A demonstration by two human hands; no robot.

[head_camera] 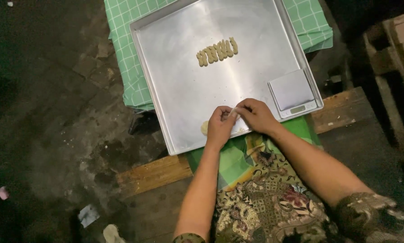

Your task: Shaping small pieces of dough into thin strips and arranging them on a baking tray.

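Patterned cloth point(265, 202) covers your lap while your left hand point(219, 127) and right hand point(256, 116) pinch a small dough piece point(232, 113) together at the metal tray's point(175, 90) near edge, shaping it, well short of the shaped row point(217, 51).

Both forearms reach up toward 12 o'clock, converging. Left hand point(220, 126) and right hand point(255, 114) meet fingertip to fingertip, fingers curled in a pinch, right hand at 1 o'clock of left.

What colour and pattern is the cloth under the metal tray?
Green with a white grid check, seen in the head view: cloth under the tray.
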